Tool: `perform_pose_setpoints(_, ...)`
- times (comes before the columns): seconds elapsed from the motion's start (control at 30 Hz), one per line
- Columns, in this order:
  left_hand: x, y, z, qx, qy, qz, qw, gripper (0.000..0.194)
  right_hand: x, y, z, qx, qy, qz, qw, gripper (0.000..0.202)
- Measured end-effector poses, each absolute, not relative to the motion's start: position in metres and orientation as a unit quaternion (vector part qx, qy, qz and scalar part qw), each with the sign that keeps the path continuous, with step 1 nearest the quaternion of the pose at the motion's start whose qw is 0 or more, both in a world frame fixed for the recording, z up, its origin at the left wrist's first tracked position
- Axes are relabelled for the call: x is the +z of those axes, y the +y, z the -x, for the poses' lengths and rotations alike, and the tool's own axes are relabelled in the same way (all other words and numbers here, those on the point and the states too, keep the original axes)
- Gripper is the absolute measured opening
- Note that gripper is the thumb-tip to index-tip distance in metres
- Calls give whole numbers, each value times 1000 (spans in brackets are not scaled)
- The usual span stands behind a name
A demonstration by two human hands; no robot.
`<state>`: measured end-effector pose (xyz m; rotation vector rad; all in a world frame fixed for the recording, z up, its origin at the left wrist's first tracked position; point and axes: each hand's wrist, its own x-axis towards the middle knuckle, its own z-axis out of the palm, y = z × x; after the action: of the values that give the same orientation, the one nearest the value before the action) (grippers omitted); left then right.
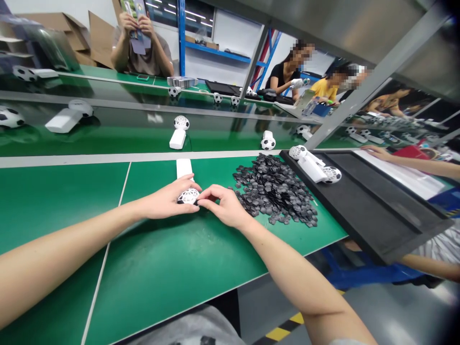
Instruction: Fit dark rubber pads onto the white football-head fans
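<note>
Head view: a white football-headed device [189, 195] is held on the green worktable [154, 268], left of a heap of black plastic pieces [276, 191], with its white handle [184, 167] pointed away from the wearer. The device's ball is wrapped by the left hand [167, 201], thumb on the near side and fingers on the far side. The right hand [226, 206] is narrowed to a pinch at the ball's right edge; whether a black piece is gripped there cannot be told. The ball should be kept from rolling by the left hand, and pressure from the right fingertips is probably best applied squarely and gently, since the openwork shell may flex.

One device is held; two similar devices [312, 165] are laid on the black tray [359, 201]; five further devices [177, 139] are seen on the nearer green strip [125, 139], left of the slanting metal post [359, 91], one being cut off by the view's left edge. The black pieces are too numerous and overlapped to be counted.
</note>
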<state>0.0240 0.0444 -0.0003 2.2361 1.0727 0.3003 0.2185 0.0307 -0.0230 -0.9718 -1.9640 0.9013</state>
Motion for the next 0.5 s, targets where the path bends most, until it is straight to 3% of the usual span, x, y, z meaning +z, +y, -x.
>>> perform_pose_setpoints(0.3, -7, 46, -28, 144, 397, -854, 304, 36, -37, 42, -212, 520, -669, 354, 395, 14)
perform_pose_setpoints(0.5, -5, 44, -31, 147, 396, -855, 301, 32, -32, 47, -218, 467, -697, 398, 373, 18)
